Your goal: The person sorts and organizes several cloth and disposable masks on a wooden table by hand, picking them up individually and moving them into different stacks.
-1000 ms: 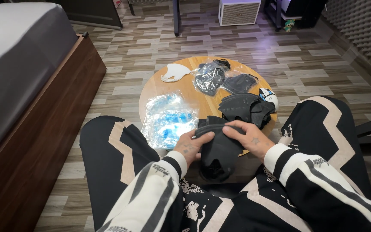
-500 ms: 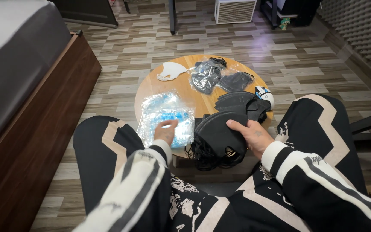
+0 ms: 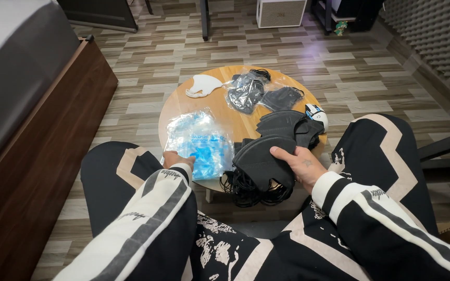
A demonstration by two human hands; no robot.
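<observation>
Midway, by the look: right hand clamped on black mask stack over near table edge. Left hand resting on blue plastic packet, grip probably loose, partly hidden. Next: firm pinch on packet.

The left hand, low and left of centre, is mostly covered by its sleeve; only the knuckles show, and the fingers cannot be told. The palm of the right hand is hidden behind the black masks. The bed is cut by the left edge, the speaker by the top edge. The contents of the blue packet are too blurred to tell.
</observation>
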